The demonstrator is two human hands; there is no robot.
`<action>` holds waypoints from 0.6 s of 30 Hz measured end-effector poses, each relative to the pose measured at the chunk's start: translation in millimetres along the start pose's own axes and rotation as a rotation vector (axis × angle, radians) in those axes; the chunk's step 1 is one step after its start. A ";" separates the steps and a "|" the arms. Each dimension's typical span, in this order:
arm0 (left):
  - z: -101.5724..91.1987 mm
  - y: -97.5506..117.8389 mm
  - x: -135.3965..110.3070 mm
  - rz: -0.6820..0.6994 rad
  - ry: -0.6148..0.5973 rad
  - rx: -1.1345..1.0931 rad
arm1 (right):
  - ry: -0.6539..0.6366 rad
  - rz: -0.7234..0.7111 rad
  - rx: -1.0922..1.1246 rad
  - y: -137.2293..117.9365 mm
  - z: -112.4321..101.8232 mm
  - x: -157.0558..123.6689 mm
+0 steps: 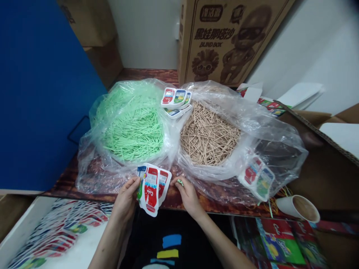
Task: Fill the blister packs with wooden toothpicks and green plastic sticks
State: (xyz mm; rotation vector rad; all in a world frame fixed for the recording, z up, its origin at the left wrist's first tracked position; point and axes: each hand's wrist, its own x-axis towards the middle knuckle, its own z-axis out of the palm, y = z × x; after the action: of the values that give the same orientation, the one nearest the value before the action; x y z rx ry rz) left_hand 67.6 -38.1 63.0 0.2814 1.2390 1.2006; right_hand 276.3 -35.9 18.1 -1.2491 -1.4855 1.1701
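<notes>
My left hand (127, 194) is closed on the edge of a few white-bordered, bottle-shaped cards (152, 191) printed with red "Cola" artwork, fanned over each other. Close to their right side, my right hand (189, 196) pinches a small bunch of green sticks (180, 182), of which only the ends show. Behind my hands, a clear plastic bag lies open around a heap of thin green sticks (134, 130). To its right, a second bag holds brown sticks (210, 136). Similar printed cards (176, 98) rest between the two bags.
More cards (258, 177) lie at the right bag, near a tilted paper cup (297, 208) at the table edge. A white box (92, 235) of cards stands lower left, printed packs (280, 239) lower right. A blue panel (42, 93) and a large carton (218, 41) stand behind.
</notes>
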 end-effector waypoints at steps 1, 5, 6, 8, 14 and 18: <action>0.6 0.1 0.9 0.000 0.005 0.003 | -0.001 -0.003 -0.001 0.4 -0.3 0.1; 3.5 0.4 4.3 0.018 0.006 0.017 | -0.005 -0.006 -0.006 0.3 -1.0 0.3; 4.3 0.4 4.9 0.022 0.000 0.021 | -0.004 -0.005 -0.007 0.1 -1.1 0.3; 5.6 0.4 5.4 0.032 -0.014 0.027 | -0.002 -0.007 -0.007 0.0 -1.2 0.2; 5.0 -0.3 5.2 0.045 -0.014 0.030 | 0.006 -0.008 -0.004 -1.5 -0.6 0.1; 4.9 -1.5 4.9 0.035 -0.010 0.051 | 0.005 0.003 -0.003 -1.5 -0.4 0.1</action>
State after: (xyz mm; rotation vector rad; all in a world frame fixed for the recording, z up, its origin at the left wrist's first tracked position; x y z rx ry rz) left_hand 71.8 -32.7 61.0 0.3477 1.2619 1.1976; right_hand 276.4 -35.8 19.7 -1.2561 -1.4825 1.1664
